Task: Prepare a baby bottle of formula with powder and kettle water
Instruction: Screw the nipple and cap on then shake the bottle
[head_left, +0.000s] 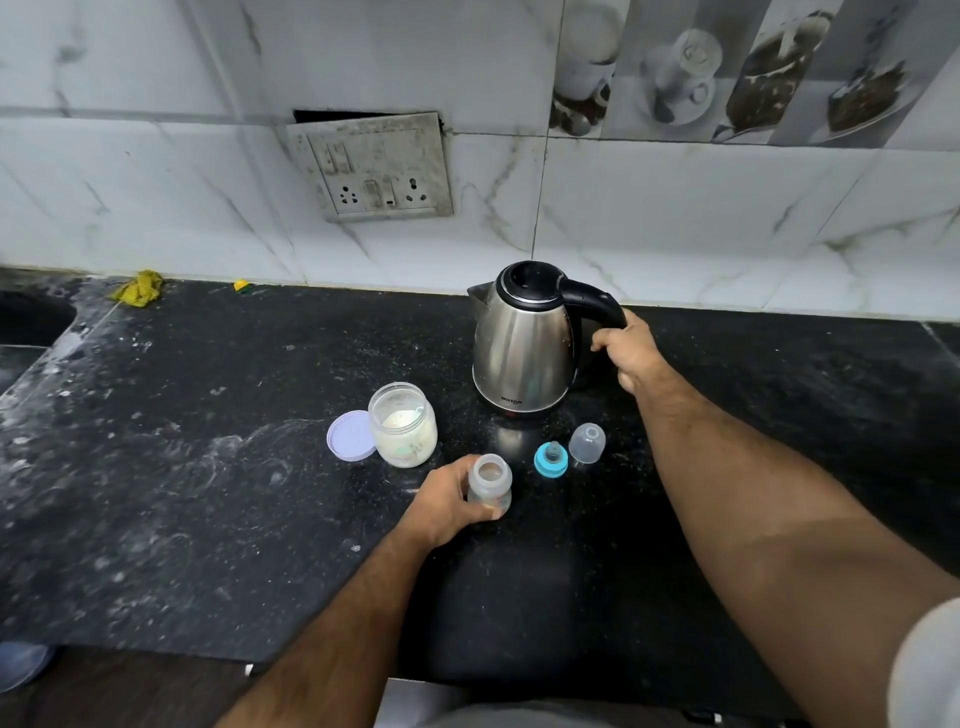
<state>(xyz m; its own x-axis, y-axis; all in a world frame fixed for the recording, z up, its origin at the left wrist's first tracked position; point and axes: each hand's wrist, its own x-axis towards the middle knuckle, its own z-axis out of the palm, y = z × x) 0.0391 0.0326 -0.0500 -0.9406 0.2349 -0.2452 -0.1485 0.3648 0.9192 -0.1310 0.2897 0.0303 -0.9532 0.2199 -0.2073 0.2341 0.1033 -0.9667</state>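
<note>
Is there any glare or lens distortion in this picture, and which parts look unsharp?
Head view: soft reflections streak the steel kettle; the wide-angle lens bends the wall tiles and counter edges; the right forearm near the frame edge looks soft.

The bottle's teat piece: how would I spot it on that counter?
Find the steel kettle on the black counter. Just in front sit two small pieces: a clear domed cap and, left of it, the teat piece, the only one ringed in blue.
</note>
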